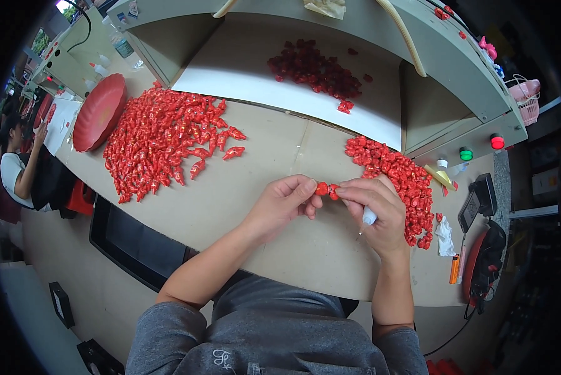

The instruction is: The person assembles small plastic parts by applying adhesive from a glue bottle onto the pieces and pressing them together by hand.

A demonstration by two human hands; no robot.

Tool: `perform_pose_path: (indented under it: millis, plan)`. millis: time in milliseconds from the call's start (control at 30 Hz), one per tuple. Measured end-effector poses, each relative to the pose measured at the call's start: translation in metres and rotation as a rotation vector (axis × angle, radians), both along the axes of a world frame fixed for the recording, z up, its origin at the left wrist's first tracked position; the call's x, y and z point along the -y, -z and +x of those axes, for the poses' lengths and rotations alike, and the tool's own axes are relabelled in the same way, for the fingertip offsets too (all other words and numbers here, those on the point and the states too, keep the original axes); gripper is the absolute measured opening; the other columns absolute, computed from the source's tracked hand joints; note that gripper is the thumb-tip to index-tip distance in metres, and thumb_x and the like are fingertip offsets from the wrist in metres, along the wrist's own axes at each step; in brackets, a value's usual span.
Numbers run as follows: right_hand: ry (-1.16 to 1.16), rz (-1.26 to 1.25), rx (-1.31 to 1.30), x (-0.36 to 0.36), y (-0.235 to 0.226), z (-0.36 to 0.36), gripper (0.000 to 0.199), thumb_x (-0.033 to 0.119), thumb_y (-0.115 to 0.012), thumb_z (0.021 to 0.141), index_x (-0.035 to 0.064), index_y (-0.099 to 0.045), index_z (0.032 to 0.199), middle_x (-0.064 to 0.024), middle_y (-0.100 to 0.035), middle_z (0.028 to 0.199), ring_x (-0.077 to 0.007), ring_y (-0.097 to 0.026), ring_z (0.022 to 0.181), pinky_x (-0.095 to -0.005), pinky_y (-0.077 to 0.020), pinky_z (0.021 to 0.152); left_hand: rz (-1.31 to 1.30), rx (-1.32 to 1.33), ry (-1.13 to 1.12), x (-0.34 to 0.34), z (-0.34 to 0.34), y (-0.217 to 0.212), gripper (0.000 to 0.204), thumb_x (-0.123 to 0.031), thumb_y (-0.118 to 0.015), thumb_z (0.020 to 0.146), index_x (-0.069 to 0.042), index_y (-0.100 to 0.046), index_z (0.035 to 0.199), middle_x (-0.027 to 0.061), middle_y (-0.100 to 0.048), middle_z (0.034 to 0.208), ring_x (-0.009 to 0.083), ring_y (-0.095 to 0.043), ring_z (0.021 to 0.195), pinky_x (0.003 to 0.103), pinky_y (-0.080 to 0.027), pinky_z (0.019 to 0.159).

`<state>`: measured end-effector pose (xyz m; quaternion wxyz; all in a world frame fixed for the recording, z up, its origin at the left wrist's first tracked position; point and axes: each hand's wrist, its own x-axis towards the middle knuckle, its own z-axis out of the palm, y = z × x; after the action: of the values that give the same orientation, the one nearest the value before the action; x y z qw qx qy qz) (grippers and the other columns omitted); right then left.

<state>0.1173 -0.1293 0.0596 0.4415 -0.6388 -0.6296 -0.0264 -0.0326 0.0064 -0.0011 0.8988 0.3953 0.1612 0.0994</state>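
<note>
In front of my chest, my left hand (279,205) pinches a small round red plastic piece (321,189) between thumb and fingers. Right beside it, my right hand (380,215) grips a second small red piece (333,192) with its fingertips. The two pieces meet or nearly touch; I cannot tell which. A small white bottle with a thin needle tip (369,216) is tucked in my right hand, the needle pointing down toward the table. Near the right hand spreads a heap of small red pieces (390,165). Larger, pointed red figures (161,137) form a big heap on the left.
A grey open-fronted cabinet (455,94) stands across the back, with dark red pieces (315,69) on its white floor. At left leans a red basin (99,112). A lighter (454,270), tissue (445,237) and phone (470,211) lie right. Another person (24,169) sits far left.
</note>
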Motion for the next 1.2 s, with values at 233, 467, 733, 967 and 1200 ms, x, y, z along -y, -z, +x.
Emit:
perform_pose_path:
  millis: [233,467,733,967,1200]
  plan:
    - [-0.012,-0.042,0.089,0.001,0.0,-0.001,0.035,-0.003,-0.074,0.064,0.0111,-0.072,0.097,-0.0038,-0.068,0.093,-0.0189,-0.055,0.071,-0.029,-0.0447,0.06,0.181,-0.07,-0.029,0.001,0.0,-0.004,0.024,-0.024,-0.053,0.098,-0.002,-0.062,0.099,0.004,-0.063,0.084,0.011,-0.057,0.073,0.025,-0.048,0.07]
    - [-0.007,-0.064,0.077,0.002,0.005,0.001,0.035,-0.004,-0.072,0.066,0.0102,-0.072,0.098,-0.0047,-0.067,0.094,-0.0194,-0.058,0.075,-0.0288,-0.0475,0.063,0.302,-0.061,-0.104,0.003,0.003,-0.003,0.022,-0.022,-0.058,0.096,-0.002,-0.065,0.102,0.003,-0.065,0.083,0.0071,-0.056,0.072,0.021,-0.047,0.069]
    - [0.128,-0.257,-0.744,-0.001,0.001,-0.02,0.023,0.004,-0.067,0.085,0.002,-0.066,0.108,-0.0058,-0.067,0.095,-0.0126,-0.062,0.085,-0.024,-0.0488,0.075,0.234,-0.026,-0.157,0.006,0.005,-0.006,0.02,-0.016,-0.059,0.095,0.0,-0.063,0.107,0.0055,-0.067,0.092,0.0083,-0.059,0.078,0.022,-0.049,0.071]
    - [0.159,-0.292,-1.074,0.002,0.005,-0.009,0.021,0.009,-0.067,0.088,-0.0005,-0.065,0.107,-0.0043,-0.067,0.092,-0.0082,-0.06,0.079,-0.0212,-0.0475,0.07,0.437,0.02,-0.167,0.012,0.003,-0.006,0.02,-0.004,-0.06,0.092,0.001,-0.06,0.111,0.0079,-0.068,0.1,0.0112,-0.064,0.089,0.025,-0.053,0.077]
    - [0.112,-0.367,-1.259,0.002,0.011,-0.002,0.016,0.011,-0.073,0.084,0.0007,-0.067,0.095,-0.0017,-0.065,0.083,-0.0041,-0.052,0.066,-0.0186,-0.0411,0.057,0.517,-0.071,-0.2,0.011,0.002,-0.007,0.018,-0.008,-0.065,0.09,-0.002,-0.067,0.106,0.0047,-0.068,0.098,0.0087,-0.062,0.088,0.023,-0.051,0.079]
